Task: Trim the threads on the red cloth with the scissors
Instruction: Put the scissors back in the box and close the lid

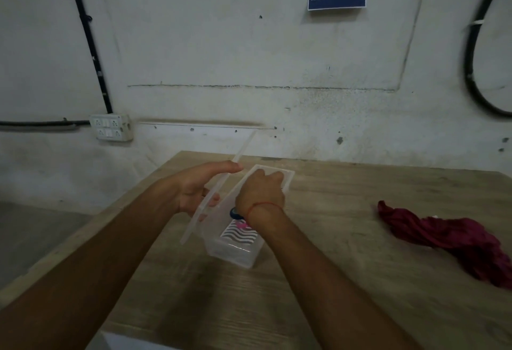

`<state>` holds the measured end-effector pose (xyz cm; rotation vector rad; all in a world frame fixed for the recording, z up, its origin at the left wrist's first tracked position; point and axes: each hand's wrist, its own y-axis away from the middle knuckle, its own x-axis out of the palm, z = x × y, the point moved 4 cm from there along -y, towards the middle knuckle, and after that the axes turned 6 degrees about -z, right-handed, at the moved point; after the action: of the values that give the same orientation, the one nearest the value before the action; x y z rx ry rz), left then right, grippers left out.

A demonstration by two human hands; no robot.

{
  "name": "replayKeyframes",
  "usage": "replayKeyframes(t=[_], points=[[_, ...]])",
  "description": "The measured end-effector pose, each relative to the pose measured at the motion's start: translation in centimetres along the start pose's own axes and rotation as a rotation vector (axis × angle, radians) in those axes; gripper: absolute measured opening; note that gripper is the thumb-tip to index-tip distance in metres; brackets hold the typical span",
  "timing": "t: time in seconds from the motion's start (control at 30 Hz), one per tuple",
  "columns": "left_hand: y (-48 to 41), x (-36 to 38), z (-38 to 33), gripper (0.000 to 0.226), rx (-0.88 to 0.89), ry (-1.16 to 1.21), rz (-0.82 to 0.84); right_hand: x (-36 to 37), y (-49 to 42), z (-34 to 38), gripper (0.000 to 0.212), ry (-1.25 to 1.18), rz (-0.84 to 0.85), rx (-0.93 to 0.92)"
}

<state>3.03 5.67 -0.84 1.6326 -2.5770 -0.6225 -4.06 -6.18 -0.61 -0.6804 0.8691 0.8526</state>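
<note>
Between the two hands, on the surface (346, 280): a clear box (235, 255) is sitting open, its long side running away from the person.

- Left hand (194, 191): is gripping the lid (198, 221), thumb lying over its upper edge and fingers curling beneath. The lid is standing tilted up along the box's left side.
- Right hand (260, 191): is reaching down into the far end of the box, knuckles up and fingers curling under. Whether it is gripping anything cannot be told. A red thread (260, 205) is circling its wrist.
- Blue piece (234, 212): is showing just under the right wrist, inside the box, mostly hidden.
- Striped card (241, 234): is lying in the box, nearer than the right hand.
- Cloth (443, 236): is lying crumpled on the surface, well to the right of the right hand, apart from the box.
</note>
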Motion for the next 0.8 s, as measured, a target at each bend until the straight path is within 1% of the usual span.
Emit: replayKeyframes(t=[0.03, 0.1, 0.17, 0.23, 0.3, 0.37, 0.4, 0.47, 0.57, 0.6, 0.63, 0.7, 0.73, 0.77, 0.8], points=[[0.1, -0.1, -0.1, 0.110, 0.002, 0.000, -0.016, 0.2, -0.2, 0.5, 0.063, 0.128, 0.014, -0.046], [0.4, -0.1, -0.4, 0.118, -0.002, -0.011, -0.040, 0.9, -0.3, 1.7, 0.044, 0.377, 0.026, -0.170], [0.7, -0.1, -0.8, 0.121, -0.007, -0.025, -0.060, 1.4, -0.1, 2.5, 0.026, 0.487, 0.015, -0.248], [1.0, 0.1, -0.9, 0.118, -0.018, -0.044, -0.064, 2.2, -0.1, 2.6, 0.024, 0.462, 0.042, -0.282], [1.3, 0.4, -1.0, 0.108, -0.033, -0.087, -0.063, 2.3, 0.1, 2.4, 0.027, 0.328, 0.107, -0.240], [1.9, 0.8, -1.0, 0.088, -0.049, -0.146, -0.035, 1.8, 0.5, 2.1, 0.030, 0.237, 0.151, -0.203], [2.1, 1.0, -1.0, 0.075, -0.050, -0.174, -0.030, 1.4, 0.4, 1.9, 0.031, 0.223, 0.132, -0.217], [2.2, 1.4, -1.1, 0.060, -0.035, -0.231, -0.035, -0.2, 0.1, 1.0, 0.031, 0.187, 0.025, -0.235], [2.2, 2.7, -1.5, 0.041, 0.056, -0.325, -0.076, -3.5, -1.3, -2.7, 0.026, 0.099, -0.246, -0.165], [2.0, 3.3, -1.4, 0.043, 0.083, -0.388, -0.110, -4.3, -1.9, -4.5, 0.025, 0.043, -0.329, -0.118], [1.7, 4.0, -1.1, 0.054, 0.096, -0.457, -0.137, -4.7, -2.4, -6.4, 0.024, -0.038, -0.382, -0.062], [1.0, 5.2, -0.4, 0.088, 0.097, -0.609, -0.210, -4.4, -3.2, -9.3, 0.025, -0.210, -0.441, 0.027], [0.7, 5.7, -0.1, 0.101, 0.098, -0.714, -0.262, -4.0, -3.4, -10.5, 0.025, -0.258, -0.460, 0.041], [0.6, 6.2, 0.2, 0.106, 0.108, -0.813, -0.304, -3.4, -3.5, -11.4, 0.025, -0.273, -0.470, 0.044], [0.5, 6.7, 0.4, 0.106, 0.130, -0.888, -0.337, -2.7, -3.5, -12.2, 0.024, -0.276, -0.476, 0.041]])
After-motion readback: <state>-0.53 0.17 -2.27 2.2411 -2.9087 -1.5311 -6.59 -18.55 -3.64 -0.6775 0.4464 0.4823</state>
